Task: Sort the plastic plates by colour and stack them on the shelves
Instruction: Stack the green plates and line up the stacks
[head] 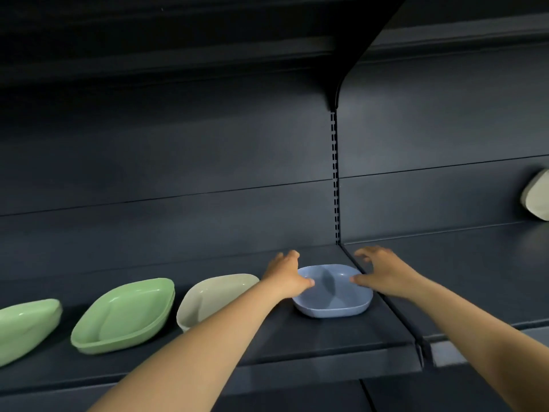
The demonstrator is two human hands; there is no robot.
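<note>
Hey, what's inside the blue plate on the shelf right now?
The blue plate looks empty; only the thumbs of the left hand and right hand reach over its side rims. The spots beneath the thumbs are hidden. It sits on the dark shelf.

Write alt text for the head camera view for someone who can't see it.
Two bare hands, left hand and right hand, hold the opposite rims of a blue plastic plate resting on a dark shelf. To its left along the shelf sit a beige plate and two green plates.
</note>
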